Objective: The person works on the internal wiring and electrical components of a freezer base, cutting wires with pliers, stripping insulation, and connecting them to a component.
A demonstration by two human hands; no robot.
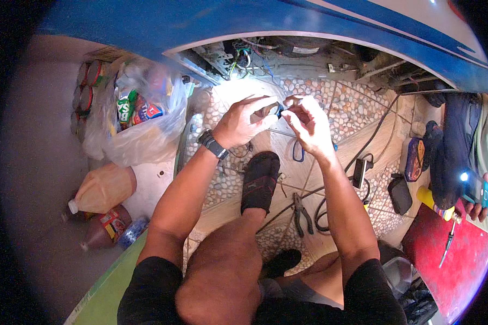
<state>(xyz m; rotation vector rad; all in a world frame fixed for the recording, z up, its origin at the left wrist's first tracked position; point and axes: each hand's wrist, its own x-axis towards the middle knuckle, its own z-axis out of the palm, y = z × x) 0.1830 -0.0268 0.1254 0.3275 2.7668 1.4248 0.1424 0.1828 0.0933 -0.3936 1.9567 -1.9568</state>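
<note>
My left hand (248,120), with a black watch (213,144) on its wrist, is closed round a small dark, rounded part (271,110) with a bluish edge. Glare and the fingers hide what kind of part it is. Close against its right side, my right hand (309,124) has its thumb and fingers curled into a pinch; what lies between the tips cannot be made out. Below the hands, a blue loop (298,151) shows near the floor. Ahead, loose wires (243,58) hang in the open bay of a blue panel (146,24).
Pliers (302,214) and a black cable (377,127) with a black box (359,173) lie on the pebble-patterned floor. At left are a filled plastic bag (146,143) and bottles (104,189). At right, another person's hand holds a lit phone (480,192) beside a yellow cylinder (429,198).
</note>
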